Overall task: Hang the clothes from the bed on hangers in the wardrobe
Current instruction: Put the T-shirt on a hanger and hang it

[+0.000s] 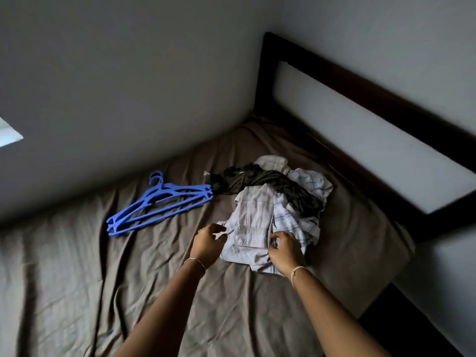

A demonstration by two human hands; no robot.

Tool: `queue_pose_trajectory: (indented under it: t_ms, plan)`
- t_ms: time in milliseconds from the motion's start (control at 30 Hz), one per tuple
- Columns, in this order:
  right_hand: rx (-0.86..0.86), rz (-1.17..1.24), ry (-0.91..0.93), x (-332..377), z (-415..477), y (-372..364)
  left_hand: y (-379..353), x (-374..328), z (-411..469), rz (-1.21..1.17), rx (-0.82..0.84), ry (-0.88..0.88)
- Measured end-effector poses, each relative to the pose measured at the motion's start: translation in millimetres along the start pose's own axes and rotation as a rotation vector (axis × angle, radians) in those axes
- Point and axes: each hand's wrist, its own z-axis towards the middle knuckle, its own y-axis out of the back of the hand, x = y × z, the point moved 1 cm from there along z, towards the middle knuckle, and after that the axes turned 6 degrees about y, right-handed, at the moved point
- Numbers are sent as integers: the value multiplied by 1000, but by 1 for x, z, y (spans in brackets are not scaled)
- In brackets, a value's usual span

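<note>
Both hands are working at a crumpled heap of clothes (pixel 278 202) lying on the brown-sheeted bed (pixel 77 266).

A wrinkled pale checked shirt (pixel 253 222) is lying uppermost at the near side of the heap, with a black garment (pixel 273 181) draping across behind it. The right hand (pixel 286 249) is gripping the shirt's cloth with curled fingers. The left hand (pixel 208 243) is curling at the shirt's edge, and I cannot tell whether it is grasping. A stack of blue plastic hangers (pixel 157 204) is lying just left of the heap.

Home bedroom: bed (pixel 77 266) with brown sheet, dark wooden headboard (pixel 386 109).
</note>
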Motion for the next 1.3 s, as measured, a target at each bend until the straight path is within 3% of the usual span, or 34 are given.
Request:
queue_pose_trajectory:
  t_ms: [233, 400, 533, 733, 867, 967, 1133, 1300]
  plan:
    - [14, -87, 19, -43, 96, -17, -65, 7, 80, 11, 58, 96]
    - [-194, -179, 139, -52, 171, -29, -98, 9, 123, -42, 143, 103]
    - [-236, -308, 283, -40, 230, -37, -116, 13, 158, -89, 218, 100]
    - [-141, -569, 479, -10, 289, -55, -126, 27, 176, 1, 237, 9]
    - [109, -658, 494, 12, 306, -65, -123, 36, 173, -51, 268, 22]
    - [265, -619, 393, 20, 307, -62, -116, 41, 170, -108, 260, 67]
    - [4, -247, 377, 28, 278, -38, -91, 43, 152, -232, 175, 159]
    - [-271, 54, 540, 51, 212, 10, -50, 17, 122, -327, 69, 72]
